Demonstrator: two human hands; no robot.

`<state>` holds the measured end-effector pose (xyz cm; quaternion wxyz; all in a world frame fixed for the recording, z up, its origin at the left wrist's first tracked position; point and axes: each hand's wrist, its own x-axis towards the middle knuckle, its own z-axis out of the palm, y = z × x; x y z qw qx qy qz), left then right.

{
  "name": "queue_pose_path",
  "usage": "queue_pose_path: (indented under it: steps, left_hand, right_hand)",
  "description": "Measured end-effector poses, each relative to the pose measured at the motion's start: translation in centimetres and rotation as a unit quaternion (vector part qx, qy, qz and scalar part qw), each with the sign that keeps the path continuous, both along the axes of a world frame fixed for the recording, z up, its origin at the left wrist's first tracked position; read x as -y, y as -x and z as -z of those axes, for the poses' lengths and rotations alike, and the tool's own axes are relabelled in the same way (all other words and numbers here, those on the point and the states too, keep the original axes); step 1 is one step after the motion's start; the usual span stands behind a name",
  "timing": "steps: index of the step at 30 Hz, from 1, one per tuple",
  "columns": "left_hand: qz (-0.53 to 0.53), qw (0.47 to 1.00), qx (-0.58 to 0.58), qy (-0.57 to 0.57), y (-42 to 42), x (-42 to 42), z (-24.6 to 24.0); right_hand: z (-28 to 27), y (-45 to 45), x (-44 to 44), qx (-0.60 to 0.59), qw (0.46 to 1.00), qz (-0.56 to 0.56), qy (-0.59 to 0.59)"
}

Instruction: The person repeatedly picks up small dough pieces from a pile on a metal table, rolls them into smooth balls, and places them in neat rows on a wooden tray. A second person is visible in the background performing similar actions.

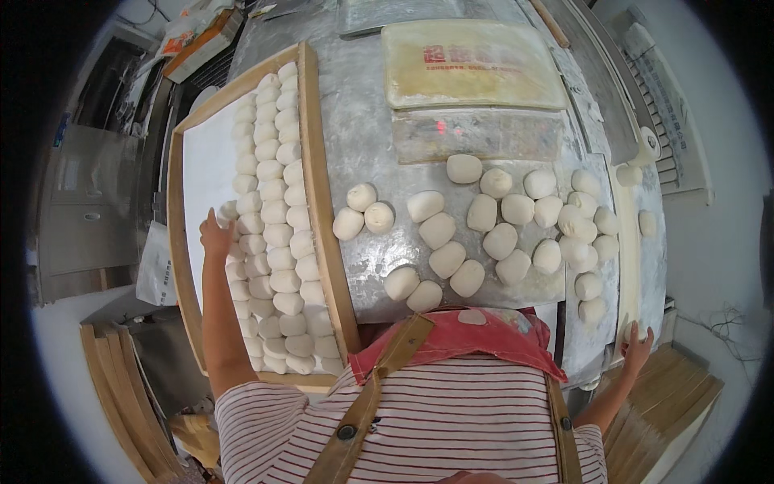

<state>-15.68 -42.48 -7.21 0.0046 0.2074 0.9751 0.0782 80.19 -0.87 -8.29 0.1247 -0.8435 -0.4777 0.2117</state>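
My left hand [217, 235] is over the paper-lined wooden tray [314, 151], its thumb and a finger spread beside a white dough bun [228, 210] at the edge of the outermost row. Whether it grips that bun is unclear. Packed rows of similar buns [277, 234] fill the tray's right part. At the far right, my right hand [638, 346] has its fingers around a dough piece [632, 331] at the near end of a pale conveyor belt [629, 260]. Between the hands, many loose dough buns [500, 241] lie on the floured metal table [363, 133].
A scale [478, 136] with red lit digits and a yellowish lidded box [474, 66] stand at the table's back. A rolling pin [550, 24] lies at the back right. Stacked wooden trays stand low at left [121, 393] and right [665, 399].
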Motion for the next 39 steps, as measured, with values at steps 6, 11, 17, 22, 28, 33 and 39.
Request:
queue_pose_path:
  steps: [6,11,17,22,28,33,39]
  left_hand:
    - [0.380,0.914,-0.012,-0.145,-15.8,-16.6,-8.0]
    - [0.630,0.767,0.100,-0.067,-26.3,-25.3,-6.7]
    - [0.701,0.707,0.082,0.052,-30.1,-28.5,-2.6]
    - [0.693,0.710,0.102,0.071,-30.3,-28.0,-2.7]
    - [0.687,0.720,0.084,0.047,-30.6,-27.3,-2.7]
    - [0.677,0.720,0.126,0.081,-30.2,-27.7,-2.7]
    - [0.636,0.758,0.143,0.014,-28.7,-28.1,-6.8]
  right_hand:
    - [0.1,4.1,-2.5,0.179,0.970,-0.155,-0.054]
    - [0.5,7.5,-5.9,0.191,0.954,-0.227,-0.048]
    - [-1.7,12.6,-8.1,0.102,0.948,-0.291,-0.086]
    - [-0.7,12.6,-8.8,0.089,0.952,-0.278,-0.087]
    - [-0.1,12.0,-12.5,-0.077,0.955,-0.285,-0.035]
    - [-5.6,19.4,-20.5,-0.225,0.888,-0.371,-0.150]
    - [-21.4,29.5,-17.4,-0.505,0.721,-0.382,-0.281]
